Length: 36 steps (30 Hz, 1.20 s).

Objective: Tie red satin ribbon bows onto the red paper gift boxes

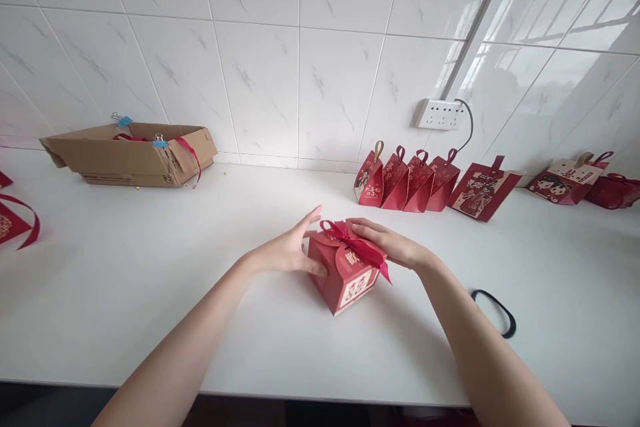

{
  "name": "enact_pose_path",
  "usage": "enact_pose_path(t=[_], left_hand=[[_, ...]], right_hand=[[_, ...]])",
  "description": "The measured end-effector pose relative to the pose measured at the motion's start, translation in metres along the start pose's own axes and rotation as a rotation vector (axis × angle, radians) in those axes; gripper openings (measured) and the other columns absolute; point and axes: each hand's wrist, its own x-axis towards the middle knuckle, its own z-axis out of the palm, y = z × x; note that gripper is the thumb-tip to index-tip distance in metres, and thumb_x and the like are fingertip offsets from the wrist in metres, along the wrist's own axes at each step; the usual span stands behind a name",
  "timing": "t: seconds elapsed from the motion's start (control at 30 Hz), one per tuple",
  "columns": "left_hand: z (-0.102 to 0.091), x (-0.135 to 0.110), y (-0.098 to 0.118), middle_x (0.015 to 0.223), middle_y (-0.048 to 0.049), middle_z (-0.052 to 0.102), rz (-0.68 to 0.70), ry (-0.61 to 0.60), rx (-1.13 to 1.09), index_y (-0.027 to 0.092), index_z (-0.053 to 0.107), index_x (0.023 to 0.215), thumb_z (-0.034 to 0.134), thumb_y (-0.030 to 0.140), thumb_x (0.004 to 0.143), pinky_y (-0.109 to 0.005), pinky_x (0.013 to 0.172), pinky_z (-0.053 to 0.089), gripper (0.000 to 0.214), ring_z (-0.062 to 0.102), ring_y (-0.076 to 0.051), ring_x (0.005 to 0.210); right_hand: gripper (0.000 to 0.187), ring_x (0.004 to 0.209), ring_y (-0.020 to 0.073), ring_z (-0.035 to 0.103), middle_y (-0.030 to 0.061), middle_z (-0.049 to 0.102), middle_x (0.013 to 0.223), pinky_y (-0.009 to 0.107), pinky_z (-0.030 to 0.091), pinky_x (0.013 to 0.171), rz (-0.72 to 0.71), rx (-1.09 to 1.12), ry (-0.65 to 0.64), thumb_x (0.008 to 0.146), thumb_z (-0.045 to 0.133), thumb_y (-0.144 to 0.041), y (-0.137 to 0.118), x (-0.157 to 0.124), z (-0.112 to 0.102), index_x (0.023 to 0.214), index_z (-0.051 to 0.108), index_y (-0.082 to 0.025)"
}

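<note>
A small red gift box (345, 280) with a red ribbon bow (357, 243) on top stands on the white counter (150, 293), just in front of me. My left hand (293, 250) rests against the box's left side, thumb at its front face and fingers reaching toward the bow. My right hand (390, 243) lies on the box's top right, fingers stretched over the ribbon. Both hands touch the box.
Several folded red gift boxes (405, 181) line the tiled wall, with more at the far right (567, 181). A flat cardboard box (133, 155) with binder clips lies at back left. Red ribbon and card (15, 220) sit at the left edge. A black loop (495, 312) lies right of my arm.
</note>
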Motion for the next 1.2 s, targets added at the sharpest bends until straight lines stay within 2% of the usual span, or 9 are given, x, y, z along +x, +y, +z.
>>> enact_pose_path(t=[0.07,0.17,0.27,0.47,0.63,0.87,0.97,1.03,1.2], left_hand=[[0.001,0.006,-0.005,0.147,-0.0116,0.027,-0.017,0.212,0.069,0.032,0.027,0.139,0.078,0.035,0.054,-0.039,0.093,0.042,0.099,0.04,-0.03,0.126],[-0.003,0.013,-0.006,0.13,-0.0143,0.049,-0.145,0.529,0.15,0.023,0.047,0.122,0.064,0.045,0.068,-0.038,0.083,0.046,0.062,0.056,-0.028,0.107],[-0.009,0.013,0.002,0.111,-0.0119,0.06,-0.21,0.665,0.05,0.02,0.053,0.106,0.047,0.049,0.078,-0.037,0.074,0.048,0.041,0.064,-0.024,0.087],[0.0,0.009,0.01,0.109,-0.0071,0.064,-0.133,0.414,-0.073,0.022,0.055,0.103,0.051,0.057,0.074,-0.033,0.073,0.047,0.045,0.062,-0.025,0.096],[0.006,0.006,0.01,0.106,-0.0088,0.066,-0.218,0.236,-0.143,0.021,0.053,0.11,0.06,0.054,0.069,-0.031,0.067,0.049,0.053,0.064,-0.026,0.091],[-0.006,0.008,0.013,0.102,-0.0107,0.068,-0.357,0.269,-0.302,0.02,0.062,0.1,0.052,0.056,0.073,-0.04,0.074,0.051,0.046,0.062,-0.03,0.096],[-0.004,0.012,0.01,0.111,-0.0146,0.063,-0.356,0.335,-0.515,0.018,0.059,0.104,0.048,0.056,0.075,-0.045,0.078,0.052,0.049,0.061,-0.031,0.099],[0.003,0.013,0.007,0.122,-0.0139,0.057,-0.213,0.292,-0.582,0.02,0.054,0.113,0.051,0.051,0.076,-0.045,0.085,0.05,0.049,0.057,-0.03,0.108],[0.017,0.014,-0.004,0.141,-0.0129,0.036,0.043,0.106,-0.267,0.029,0.029,0.133,0.076,0.025,0.059,-0.049,0.09,0.047,0.088,0.048,-0.03,0.119]], right_hand=[[0.041,0.091,0.0226,0.061,0.0059,0.062,0.111,0.033,0.051,0.069,0.015,0.017,0.073,0.08,0.054,-0.054,0.001,0.003,0.0,0.109,0.057,-0.026],[0.048,0.058,0.0199,0.06,0.0065,0.066,0.074,0.031,0.046,0.048,0.094,-0.081,0.323,0.079,0.044,-0.064,-0.003,0.002,-0.001,0.097,0.057,-0.021],[0.059,0.036,0.0149,0.045,0.0011,0.05,0.043,0.03,0.037,0.041,0.05,-0.199,0.529,0.077,0.034,-0.073,-0.007,-0.002,0.001,0.081,0.056,-0.018],[0.05,0.044,0.014,0.047,0.0021,0.049,0.051,0.028,0.038,0.041,-0.081,-0.168,0.5,0.075,0.048,-0.068,0.0,0.007,0.005,0.066,0.055,-0.019],[0.049,0.068,0.019,0.057,0.0089,0.06,0.081,0.027,0.045,0.049,0.02,-0.132,0.372,0.073,0.051,-0.067,0.011,0.015,0.003,0.077,0.058,-0.019],[0.062,0.084,0.0254,0.062,0.0121,0.064,0.092,0.039,0.051,0.071,0.088,0.251,0.083,0.078,0.035,-0.071,0.007,0.011,-0.003,0.099,0.058,-0.018],[0.057,0.108,0.027,0.054,0.0134,0.059,0.115,0.042,0.049,0.083,-0.07,0.508,0.125,0.081,0.035,-0.065,0.004,0.014,0.002,0.106,0.055,-0.019],[0.05,0.116,0.0249,0.049,0.0096,0.055,0.124,0.04,0.046,0.09,-0.226,0.588,0.172,0.082,0.039,-0.06,0.003,0.015,0.008,0.111,0.054,-0.022],[0.044,0.115,0.0247,0.051,0.001,0.058,0.124,0.038,0.042,0.094,-0.53,0.275,0.192,0.08,0.057,-0.048,0.002,0.009,0.016,0.12,0.053,-0.031]])
